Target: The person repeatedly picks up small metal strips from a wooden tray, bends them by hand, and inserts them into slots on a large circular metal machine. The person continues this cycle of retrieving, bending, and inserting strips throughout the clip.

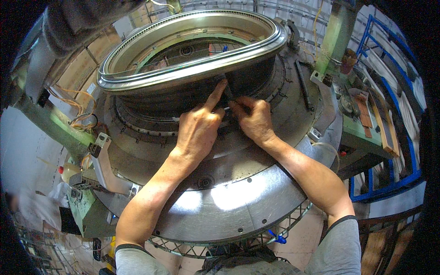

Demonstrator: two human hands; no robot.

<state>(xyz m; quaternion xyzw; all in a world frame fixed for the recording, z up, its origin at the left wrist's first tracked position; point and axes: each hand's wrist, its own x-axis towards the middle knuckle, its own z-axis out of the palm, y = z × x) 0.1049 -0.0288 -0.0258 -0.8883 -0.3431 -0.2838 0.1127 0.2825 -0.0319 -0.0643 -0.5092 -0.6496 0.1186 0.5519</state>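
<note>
Showing inside the metal-rimmed drum [160,104] beside both hands [199,128] [256,121], apparently something blue [225,48].

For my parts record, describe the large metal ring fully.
The large metal ring stands on the round metal table, its wide opening facing up. Its rim looks bright and polished, with a row of small notches or holes along the far edge; the outer wall below is dark, the inside paler. The left hand points to the wall under the rim, the right hand is near; contact is hard to tell.
</note>
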